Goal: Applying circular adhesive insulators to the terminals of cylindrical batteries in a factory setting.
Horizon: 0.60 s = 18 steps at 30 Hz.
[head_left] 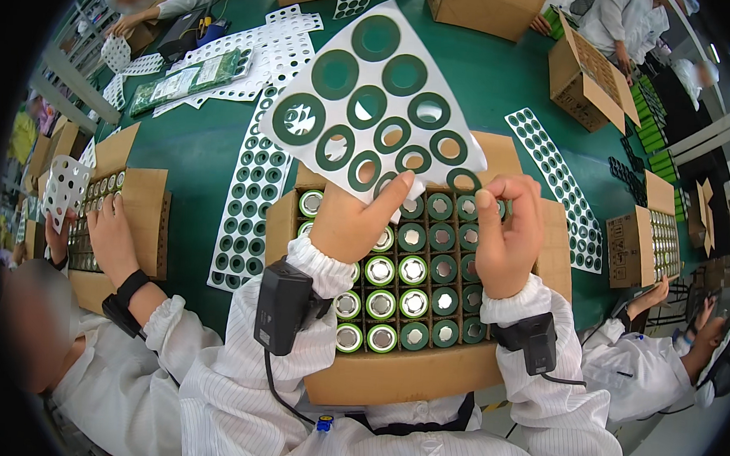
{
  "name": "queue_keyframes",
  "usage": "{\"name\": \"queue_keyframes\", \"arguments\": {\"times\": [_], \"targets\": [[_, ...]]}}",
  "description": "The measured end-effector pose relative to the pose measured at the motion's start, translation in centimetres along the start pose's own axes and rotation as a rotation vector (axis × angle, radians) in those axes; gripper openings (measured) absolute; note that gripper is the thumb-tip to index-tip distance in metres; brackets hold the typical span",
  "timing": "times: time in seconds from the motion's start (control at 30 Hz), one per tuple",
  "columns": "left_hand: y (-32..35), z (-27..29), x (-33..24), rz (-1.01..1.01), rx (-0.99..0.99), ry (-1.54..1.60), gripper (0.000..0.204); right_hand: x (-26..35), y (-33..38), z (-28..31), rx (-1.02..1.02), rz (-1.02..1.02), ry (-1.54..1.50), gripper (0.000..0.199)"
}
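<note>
My left hand (pixel 355 226) grips the lower edge of a white backing sheet (pixel 370 79) that carries rows of dark green ring stickers. The sheet stands tilted above an open cardboard box (pixel 402 380). At its lower right corner, my right hand (pixel 509 235) pinches a green ring sticker (pixel 464 179) between thumb and forefinger. Below both hands, cylindrical battery cells (pixel 413 269) stand upright in the box's divided compartments. Cells on the right have dark green rings on their tops; several on the left show bright green rims and bare metal. My hands hide some cells.
Long sticker sheets lie left (pixel 250 214) and right (pixel 555 188) of the box on the green table (pixel 479 94). Punched white sheets and a green packet (pixel 191 83) lie at far left. Co-workers handle other boxes (pixel 587 79) around the table; one sits close on my left.
</note>
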State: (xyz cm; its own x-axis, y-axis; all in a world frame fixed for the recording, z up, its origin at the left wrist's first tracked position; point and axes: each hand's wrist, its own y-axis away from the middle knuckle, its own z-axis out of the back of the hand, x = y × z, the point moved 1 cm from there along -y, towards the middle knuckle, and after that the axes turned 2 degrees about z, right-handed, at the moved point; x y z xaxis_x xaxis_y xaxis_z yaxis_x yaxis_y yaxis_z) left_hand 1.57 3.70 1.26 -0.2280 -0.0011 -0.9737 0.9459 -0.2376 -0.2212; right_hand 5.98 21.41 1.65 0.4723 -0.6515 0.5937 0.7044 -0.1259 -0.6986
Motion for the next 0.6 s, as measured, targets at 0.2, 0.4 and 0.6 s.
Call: {"name": "queue_keyframes", "arguments": {"times": [0.2,0.4,0.6], "targets": [[-0.3,-0.5,1.4,-0.338,-0.157,-0.426,0.016,-1.9,0.3,-0.3,0.093,-0.903,-0.706,0.013],[-0.6,-0.1,1.1,-0.280,-0.229,-0.296,0.016,-1.6,-0.1,1.5,0.358,-0.974,-0.734,0.012],[-0.4,0.1,0.4,-0.232,-0.215,-0.314,0.018,1.2,1.6,1.7,0.718,-0.291,-0.044,0.008]]}}
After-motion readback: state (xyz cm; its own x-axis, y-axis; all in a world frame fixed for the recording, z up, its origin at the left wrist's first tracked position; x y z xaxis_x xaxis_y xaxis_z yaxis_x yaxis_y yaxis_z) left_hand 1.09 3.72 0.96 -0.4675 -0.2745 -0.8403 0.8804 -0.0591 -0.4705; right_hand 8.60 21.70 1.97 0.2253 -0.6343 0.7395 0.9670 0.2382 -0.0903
